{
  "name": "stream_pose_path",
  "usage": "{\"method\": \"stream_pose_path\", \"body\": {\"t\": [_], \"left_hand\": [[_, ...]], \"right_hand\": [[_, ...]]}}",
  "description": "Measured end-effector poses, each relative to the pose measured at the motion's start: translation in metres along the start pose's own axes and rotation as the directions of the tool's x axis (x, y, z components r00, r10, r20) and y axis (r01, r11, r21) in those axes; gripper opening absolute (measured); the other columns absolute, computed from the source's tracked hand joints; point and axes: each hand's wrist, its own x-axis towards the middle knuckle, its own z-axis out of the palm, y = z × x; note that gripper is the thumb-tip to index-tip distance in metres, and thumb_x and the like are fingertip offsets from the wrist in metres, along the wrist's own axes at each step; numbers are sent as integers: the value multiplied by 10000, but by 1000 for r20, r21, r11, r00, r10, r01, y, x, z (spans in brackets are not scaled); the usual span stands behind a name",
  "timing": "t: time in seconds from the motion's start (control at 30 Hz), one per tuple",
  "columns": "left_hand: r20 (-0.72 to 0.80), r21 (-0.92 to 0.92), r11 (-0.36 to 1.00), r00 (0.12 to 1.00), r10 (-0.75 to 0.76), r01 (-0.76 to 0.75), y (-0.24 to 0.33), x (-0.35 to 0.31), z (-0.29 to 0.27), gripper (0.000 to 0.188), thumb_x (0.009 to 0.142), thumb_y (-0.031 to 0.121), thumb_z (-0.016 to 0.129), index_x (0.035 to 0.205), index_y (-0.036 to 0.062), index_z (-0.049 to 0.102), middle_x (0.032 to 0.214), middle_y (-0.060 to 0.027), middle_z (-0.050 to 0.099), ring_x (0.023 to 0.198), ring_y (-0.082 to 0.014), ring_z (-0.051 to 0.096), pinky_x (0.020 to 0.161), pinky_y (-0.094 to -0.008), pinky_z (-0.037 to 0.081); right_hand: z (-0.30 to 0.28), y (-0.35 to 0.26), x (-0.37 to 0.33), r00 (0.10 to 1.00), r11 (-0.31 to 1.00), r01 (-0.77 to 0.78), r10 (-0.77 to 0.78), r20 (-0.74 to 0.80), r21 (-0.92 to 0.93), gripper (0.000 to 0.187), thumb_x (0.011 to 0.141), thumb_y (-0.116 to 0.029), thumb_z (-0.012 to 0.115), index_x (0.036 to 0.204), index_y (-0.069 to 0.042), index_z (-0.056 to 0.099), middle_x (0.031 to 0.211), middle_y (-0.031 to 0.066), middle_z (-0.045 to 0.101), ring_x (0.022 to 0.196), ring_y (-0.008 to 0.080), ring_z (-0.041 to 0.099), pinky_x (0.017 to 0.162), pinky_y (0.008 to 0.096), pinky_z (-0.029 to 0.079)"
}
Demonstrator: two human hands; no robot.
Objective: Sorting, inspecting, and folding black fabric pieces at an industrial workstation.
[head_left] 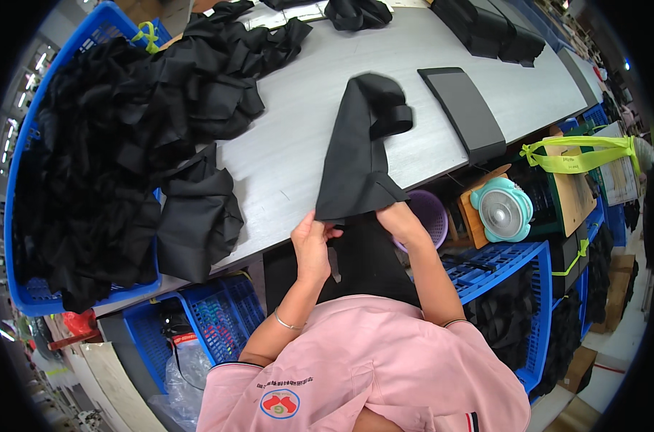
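Note:
A long black fabric piece (pixel 356 151) lies on the grey table (pixel 298 137), its far end folded over. My left hand (pixel 311 237) pinches its near left corner at the table's front edge. At the near right corner, my right hand (pixel 399 219) grips the same piece. A flat black rectangular panel (pixel 462 111) lies on the table just right of the fabric.
A blue basket (pixel 24 216) heaped with black fabric stands at the left, with pieces spilling onto the table. Stacked black panels (pixel 485 29) sit at the far right. Below the table edge are a purple basket (pixel 428 212), a teal fan (pixel 503 209) and blue crates (pixel 514 266).

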Motion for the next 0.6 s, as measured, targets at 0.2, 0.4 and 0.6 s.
{"method": "stream_pose_path", "body": {"t": [0.2,0.4,0.6], "left_hand": [[62,-96,971,975,-212,217,-26,-8,17,285,974,72,483,1197,13,650,1014,-46,714,838,-108,656,734,-265,523],[48,-326,863,918,-393,387,-36,-4,28,259,960,58,570,1212,2,593,1145,-82,662,1028,-168,647,868,-338,542],[139,-40,978,971,-197,204,-45,-20,23,188,908,17,524,997,-12,687,975,-35,687,821,-89,606,716,-268,488]], "right_hand": [[50,6,-8,949,782,69,-243,-201,-619,285,871,-154,584,1120,-29,649,1124,175,657,1080,396,600,956,515,442],[69,17,-26,854,697,285,-496,-156,-658,443,857,-170,631,1287,-69,591,1250,199,573,1080,412,574,974,585,425],[41,-45,0,986,762,33,79,144,-646,280,900,-202,587,1135,-74,667,1052,169,641,1044,373,602,890,475,504]]}}
